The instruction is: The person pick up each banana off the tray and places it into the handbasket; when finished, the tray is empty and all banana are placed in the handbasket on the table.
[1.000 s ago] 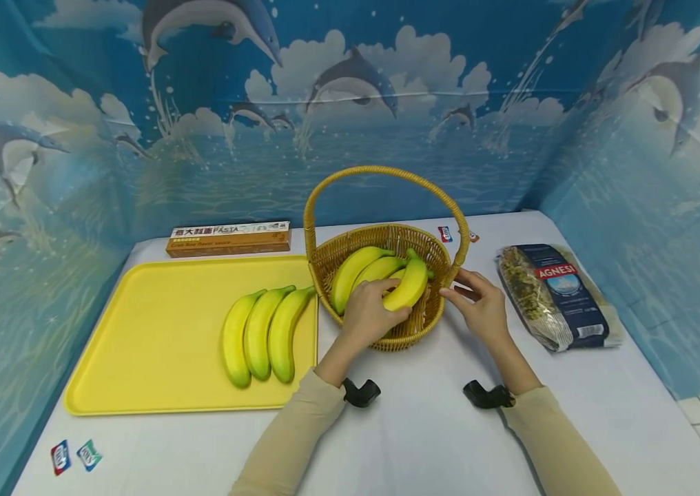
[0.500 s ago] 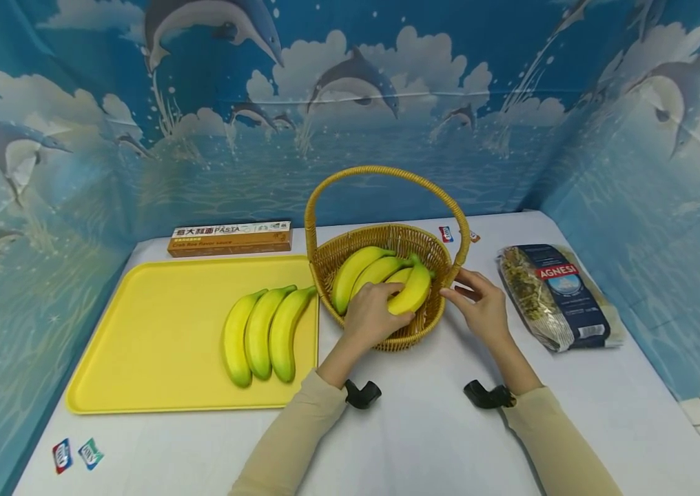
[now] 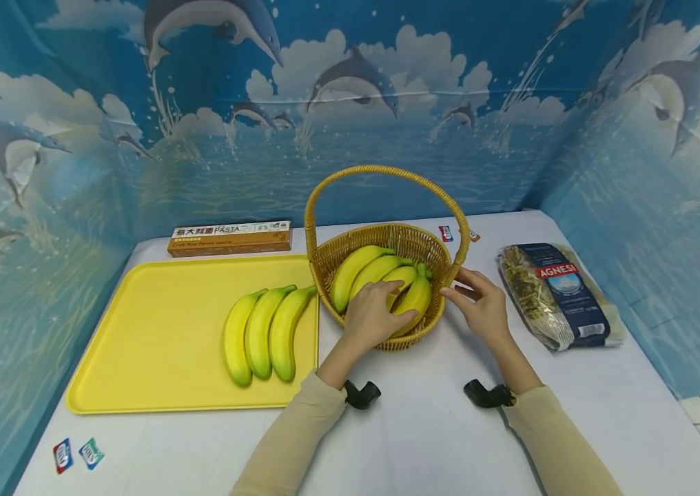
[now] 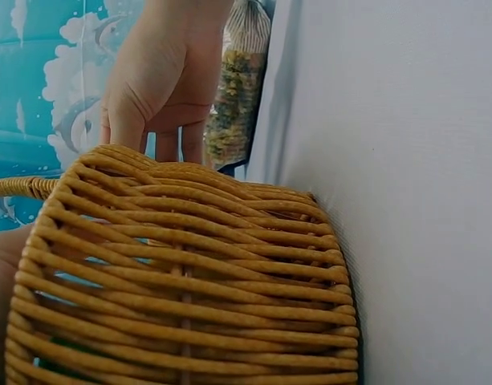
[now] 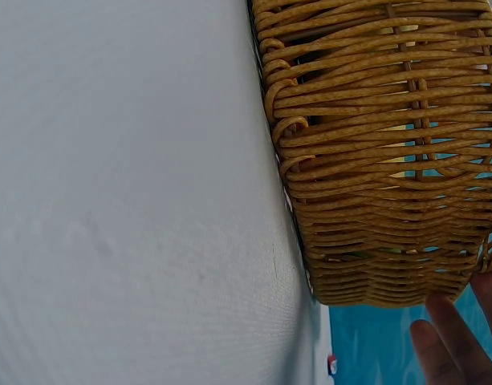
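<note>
Since the earlier frame, one banana [image 3: 416, 300] has sunk lower in the basket [image 3: 402, 238], just right of the left hand [image 3: 373, 318]. That hand's fingers are parted and loosely bent, thumb against the peel, presumably steadying it. Right-hand [image 3: 485, 306] fingers pinch the basket's edge below the handle [image 3: 381, 169], probably to stop tipping. Plump, yellow and green-stemmed, it lies beside three similar bananas [image 3: 377, 270] near the left fingers; farther left, three loose ones [image 3: 259, 336] rest together on a tray [image 3: 145, 337].

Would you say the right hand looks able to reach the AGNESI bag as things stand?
Probably yes: nothing visible stands between the right hand and the AGNESI bag beside it, though the hand must first leave the basket.
</note>
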`<state>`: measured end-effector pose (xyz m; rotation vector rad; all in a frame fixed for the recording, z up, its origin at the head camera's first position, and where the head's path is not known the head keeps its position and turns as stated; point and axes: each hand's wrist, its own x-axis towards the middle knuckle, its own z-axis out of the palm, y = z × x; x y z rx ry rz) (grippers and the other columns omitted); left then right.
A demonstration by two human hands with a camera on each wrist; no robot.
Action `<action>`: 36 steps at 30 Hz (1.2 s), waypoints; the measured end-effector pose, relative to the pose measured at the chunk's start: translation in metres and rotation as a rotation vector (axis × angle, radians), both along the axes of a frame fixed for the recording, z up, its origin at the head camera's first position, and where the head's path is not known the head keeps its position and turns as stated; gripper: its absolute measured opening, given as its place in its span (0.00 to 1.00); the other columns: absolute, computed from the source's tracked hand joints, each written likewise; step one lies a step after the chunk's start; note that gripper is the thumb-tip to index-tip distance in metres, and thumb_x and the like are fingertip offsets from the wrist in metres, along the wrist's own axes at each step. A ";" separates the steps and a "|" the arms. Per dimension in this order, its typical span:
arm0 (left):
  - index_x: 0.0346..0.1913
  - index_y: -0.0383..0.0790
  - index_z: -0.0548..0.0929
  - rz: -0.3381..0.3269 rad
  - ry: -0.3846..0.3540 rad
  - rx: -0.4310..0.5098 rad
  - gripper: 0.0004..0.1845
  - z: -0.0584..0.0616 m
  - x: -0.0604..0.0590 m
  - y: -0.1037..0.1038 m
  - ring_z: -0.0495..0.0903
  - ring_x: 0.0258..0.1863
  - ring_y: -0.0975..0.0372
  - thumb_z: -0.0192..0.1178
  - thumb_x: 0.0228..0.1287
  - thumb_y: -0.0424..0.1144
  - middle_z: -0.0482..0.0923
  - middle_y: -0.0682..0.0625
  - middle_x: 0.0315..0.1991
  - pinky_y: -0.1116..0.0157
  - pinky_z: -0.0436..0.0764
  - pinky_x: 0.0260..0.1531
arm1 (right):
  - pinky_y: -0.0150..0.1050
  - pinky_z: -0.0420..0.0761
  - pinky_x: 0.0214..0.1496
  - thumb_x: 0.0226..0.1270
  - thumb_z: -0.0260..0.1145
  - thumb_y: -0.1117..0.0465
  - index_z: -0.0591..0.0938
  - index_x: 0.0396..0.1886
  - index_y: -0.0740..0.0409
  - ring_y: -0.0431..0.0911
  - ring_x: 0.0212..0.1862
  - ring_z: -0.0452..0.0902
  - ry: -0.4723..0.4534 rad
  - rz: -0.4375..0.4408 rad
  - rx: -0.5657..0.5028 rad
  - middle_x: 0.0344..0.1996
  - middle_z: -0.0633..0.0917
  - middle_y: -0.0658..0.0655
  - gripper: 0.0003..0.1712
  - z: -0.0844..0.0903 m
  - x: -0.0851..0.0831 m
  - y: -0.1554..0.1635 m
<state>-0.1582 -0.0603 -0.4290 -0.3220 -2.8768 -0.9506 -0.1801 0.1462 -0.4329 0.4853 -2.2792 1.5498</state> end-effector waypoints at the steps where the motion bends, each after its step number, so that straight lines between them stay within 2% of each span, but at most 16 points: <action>1: 0.63 0.48 0.79 -0.004 0.003 0.007 0.32 0.000 0.000 -0.001 0.78 0.58 0.57 0.69 0.56 0.55 0.81 0.53 0.58 0.58 0.79 0.54 | 0.36 0.83 0.50 0.56 0.70 0.76 0.79 0.56 0.75 0.23 0.48 0.76 0.006 0.003 0.005 0.45 0.82 0.72 0.25 0.000 0.000 0.000; 4: 0.64 0.49 0.78 -0.032 0.020 0.041 0.31 0.000 0.000 -0.003 0.78 0.58 0.57 0.68 0.57 0.54 0.80 0.52 0.60 0.58 0.78 0.56 | 0.37 0.83 0.50 0.56 0.70 0.76 0.79 0.56 0.75 0.23 0.49 0.76 0.008 0.008 0.002 0.46 0.82 0.72 0.25 -0.001 0.000 0.000; 9: 0.64 0.45 0.78 -0.124 0.075 0.126 0.30 0.006 0.003 -0.009 0.78 0.54 0.57 0.67 0.59 0.51 0.78 0.49 0.61 0.58 0.78 0.52 | 0.37 0.83 0.50 0.56 0.69 0.76 0.79 0.56 0.75 0.24 0.48 0.76 0.012 0.006 -0.010 0.46 0.82 0.73 0.25 -0.001 -0.001 0.001; 12: 0.64 0.44 0.77 -0.144 0.091 0.195 0.30 0.014 0.012 -0.017 0.75 0.57 0.56 0.67 0.59 0.49 0.76 0.48 0.62 0.56 0.76 0.54 | 0.36 0.83 0.50 0.56 0.69 0.77 0.79 0.56 0.76 0.24 0.48 0.77 0.007 0.007 -0.020 0.45 0.82 0.73 0.25 -0.001 -0.001 0.001; 15: 0.64 0.44 0.78 -0.127 0.133 0.264 0.29 0.023 0.026 -0.033 0.73 0.61 0.54 0.67 0.58 0.47 0.76 0.47 0.61 0.52 0.75 0.57 | 0.34 0.83 0.49 0.56 0.70 0.77 0.79 0.55 0.76 0.24 0.48 0.77 0.003 0.006 -0.033 0.45 0.82 0.73 0.25 -0.001 -0.002 0.001; 19: 0.63 0.43 0.78 -0.047 0.229 0.321 0.29 0.033 0.044 -0.069 0.72 0.60 0.52 0.69 0.57 0.43 0.75 0.45 0.61 0.48 0.74 0.54 | 0.34 0.83 0.49 0.55 0.70 0.78 0.79 0.55 0.75 0.25 0.48 0.78 0.003 0.012 -0.046 0.45 0.82 0.73 0.25 -0.002 -0.001 0.001; 22: 0.64 0.42 0.77 0.051 0.278 0.342 0.30 0.037 0.056 -0.103 0.71 0.60 0.50 0.69 0.56 0.40 0.74 0.44 0.62 0.50 0.75 0.51 | 0.35 0.83 0.49 0.55 0.70 0.78 0.79 0.55 0.75 0.25 0.48 0.78 0.015 0.016 -0.038 0.45 0.82 0.74 0.25 -0.003 -0.001 0.001; 25: 0.64 0.41 0.76 0.159 0.314 0.360 0.31 0.036 0.065 -0.140 0.70 0.60 0.50 0.70 0.55 0.38 0.72 0.42 0.63 0.53 0.74 0.49 | 0.35 0.83 0.49 0.55 0.70 0.77 0.79 0.55 0.75 0.25 0.48 0.78 0.022 0.015 -0.031 0.45 0.82 0.74 0.25 -0.003 -0.001 0.002; 28: 0.64 0.38 0.76 0.264 0.341 0.385 0.32 0.030 0.073 -0.175 0.69 0.57 0.51 0.70 0.54 0.34 0.72 0.39 0.63 0.54 0.71 0.48 | 0.35 0.83 0.49 0.56 0.69 0.77 0.79 0.55 0.75 0.26 0.48 0.78 0.025 0.015 -0.029 0.45 0.82 0.74 0.24 -0.003 -0.002 0.003; 31: 0.65 0.37 0.75 0.364 0.331 0.408 0.33 0.018 0.079 -0.203 0.69 0.55 0.52 0.69 0.54 0.32 0.70 0.37 0.63 0.54 0.69 0.48 | 0.34 0.83 0.49 0.56 0.69 0.77 0.79 0.55 0.75 0.26 0.49 0.78 0.027 0.018 -0.022 0.45 0.82 0.74 0.24 -0.002 -0.002 0.002; 33: 0.66 0.37 0.74 0.415 0.302 0.412 0.33 0.010 0.082 -0.217 0.69 0.55 0.52 0.69 0.54 0.32 0.69 0.36 0.64 0.53 0.68 0.48 | 0.33 0.83 0.49 0.56 0.69 0.77 0.79 0.55 0.76 0.26 0.48 0.78 0.028 0.018 -0.019 0.45 0.82 0.74 0.24 -0.002 -0.002 0.002; 36: 0.68 0.38 0.72 0.457 0.244 0.411 0.35 -0.001 0.082 -0.231 0.69 0.56 0.47 0.68 0.56 0.33 0.66 0.35 0.65 0.51 0.68 0.49 | 0.33 0.83 0.49 0.55 0.69 0.78 0.79 0.54 0.77 0.26 0.48 0.78 0.016 0.018 -0.035 0.44 0.82 0.74 0.24 -0.002 -0.001 0.001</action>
